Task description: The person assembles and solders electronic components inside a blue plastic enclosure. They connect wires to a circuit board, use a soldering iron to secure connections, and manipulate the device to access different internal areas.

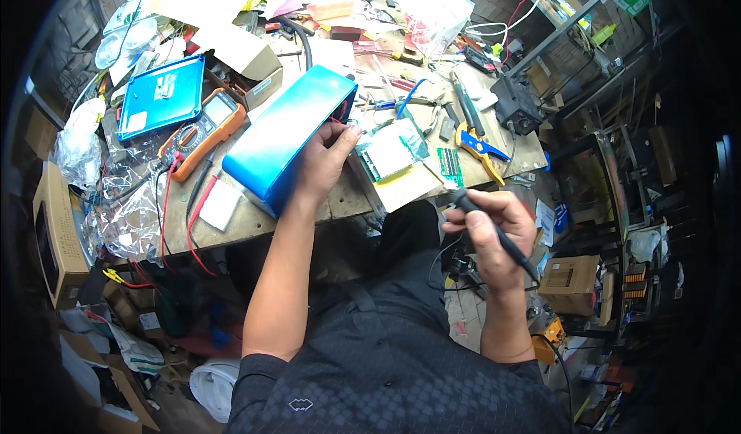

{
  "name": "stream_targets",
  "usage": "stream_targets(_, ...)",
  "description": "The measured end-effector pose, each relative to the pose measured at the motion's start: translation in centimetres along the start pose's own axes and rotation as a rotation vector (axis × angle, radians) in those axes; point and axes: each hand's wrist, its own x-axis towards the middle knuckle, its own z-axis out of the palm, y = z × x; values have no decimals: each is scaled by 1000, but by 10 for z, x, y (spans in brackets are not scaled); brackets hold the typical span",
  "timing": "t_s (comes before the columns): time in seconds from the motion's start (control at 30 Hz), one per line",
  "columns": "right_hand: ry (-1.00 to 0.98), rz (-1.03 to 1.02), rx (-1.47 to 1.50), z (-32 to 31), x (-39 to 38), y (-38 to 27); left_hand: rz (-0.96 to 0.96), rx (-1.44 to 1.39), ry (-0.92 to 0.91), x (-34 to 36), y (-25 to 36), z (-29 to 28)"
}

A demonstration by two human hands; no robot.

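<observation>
A blue open-sided box (pixel 287 137) lies tilted across the workbench in front of me. My left hand (pixel 324 160) grips its open right side, thumb up and fingers curled inside the edge. Dark red wires (pixel 340 113) show within the opening by those fingers; whether they are pinched cannot be seen. Off the bench's front edge, my right hand (pixel 498 237) is closed round the black handle of a soldering iron (pixel 505 242). Its front end points up and left, close to a small green circuit board (pixel 449 167). Beside that board is a larger board with a white block (pixel 390 156).
An orange multimeter (pixel 202 134) with red and black leads and a blue lid (pixel 164 96) lie left of the box. Yellow-and-blue wire strippers (pixel 482 153) rest at the right, near a black soldering station (pixel 515 103). Tools and papers crowd the back.
</observation>
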Motion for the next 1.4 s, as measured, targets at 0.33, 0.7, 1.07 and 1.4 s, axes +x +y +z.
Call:
stream_targets(0.33, 152, 63, 131, -72, -10, 14, -20, 281, 159, -19, 22, -1)
stream_targets(0.7, 261, -45, 209, -88, -14, 44, 211, 632, 302, -38, 31, 5)
stream_targets(1.07, 179, -193, 127, -85, -16, 65, 361, 846, 337, -98, 47, 19)
stream_targets(1.4, 448, 3, 641, -161, 13, 93, -415, 100, -77, -149, 17, 32)
